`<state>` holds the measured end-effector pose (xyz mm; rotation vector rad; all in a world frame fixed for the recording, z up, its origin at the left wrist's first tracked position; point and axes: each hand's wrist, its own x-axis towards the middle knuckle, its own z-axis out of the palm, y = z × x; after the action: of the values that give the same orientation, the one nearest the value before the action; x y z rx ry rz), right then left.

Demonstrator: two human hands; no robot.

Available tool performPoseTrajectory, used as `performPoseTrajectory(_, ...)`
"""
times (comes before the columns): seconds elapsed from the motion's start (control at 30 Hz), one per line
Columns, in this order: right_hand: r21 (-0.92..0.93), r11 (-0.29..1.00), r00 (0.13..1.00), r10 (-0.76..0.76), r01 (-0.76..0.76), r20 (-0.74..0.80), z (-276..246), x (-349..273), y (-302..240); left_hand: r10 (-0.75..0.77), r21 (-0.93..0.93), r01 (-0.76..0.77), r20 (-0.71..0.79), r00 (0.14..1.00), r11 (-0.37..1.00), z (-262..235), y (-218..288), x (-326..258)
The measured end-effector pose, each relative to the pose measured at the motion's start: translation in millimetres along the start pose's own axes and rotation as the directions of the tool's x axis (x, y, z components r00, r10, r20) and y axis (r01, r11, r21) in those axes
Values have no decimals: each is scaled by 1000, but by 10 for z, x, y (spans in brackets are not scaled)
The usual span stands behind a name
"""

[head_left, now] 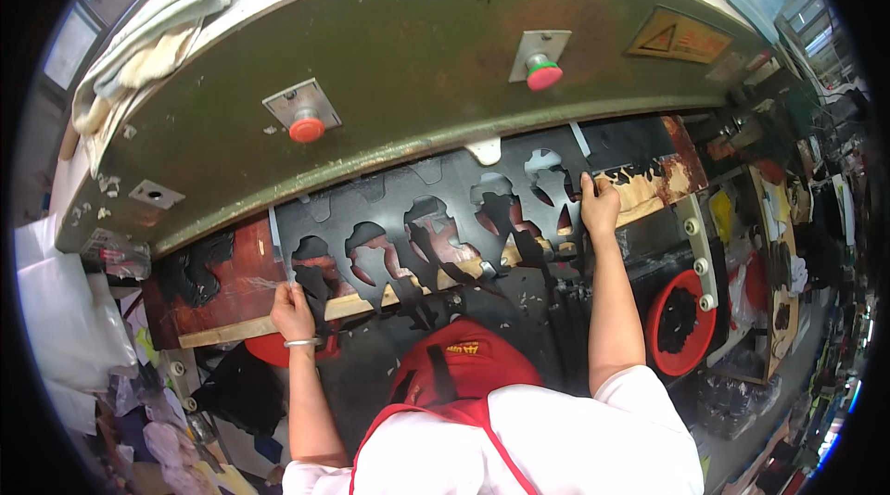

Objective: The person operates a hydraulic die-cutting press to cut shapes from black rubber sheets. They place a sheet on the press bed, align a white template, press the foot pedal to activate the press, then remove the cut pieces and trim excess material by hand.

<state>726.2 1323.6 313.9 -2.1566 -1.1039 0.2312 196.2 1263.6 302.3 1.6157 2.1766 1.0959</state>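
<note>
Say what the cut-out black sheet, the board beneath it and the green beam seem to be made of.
Black sheet: perhaps rubber or synthetic leather, smooth, satin, with strips drooping limply. Board: probably wood, possibly plastic; reddish-brown top worn, front edge pale. Green beam: likely painted metal, given the chipped, stained coat.

It's a factory workshop, no doubt: big green machine (pixel 408 59) up front, red push button (pixel 307 129), yellowish warning plate (pixel 681 35), and a hole-riddled black sheet (pixel 380 208)

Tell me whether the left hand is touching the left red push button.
Apart: the head view shows green panel and black sheet between the left hand and left red push button.
</note>
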Motion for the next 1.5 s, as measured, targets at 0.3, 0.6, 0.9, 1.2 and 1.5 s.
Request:
performPoseTrajectory(0.3, -289, 957, 996, 0, -27, -94, -745, -765, -68, 111, -131, -108, 12, 994, 985, -348, -72, -771)
performPoseTrajectory(0.6, -365, 830, 868, -487, 422, -103, -438, -399, 254, -135, -218, 144, 55, 989, 965, -725, -188, -1445)
performPoseTrajectory(0.9, -93, 991, 996, 93, -92, 4, -1169, -1381, 905, -174, -143, 154, -145, 974, 978, -886, -268, -2187)
performPoseTrajectory(1.2, 673, 631, 680, -298, -386, 670, -1327, -935, 671, -171, -10, 171, -89, 981, 985, -990, -522, -2386)
performPoseTrajectory(1.5, 239, 341, 191, -169, -909, 967, -1638, -1317, 1072, -116, -33, 113, -110, 987, 993, -962, -612, -2402)
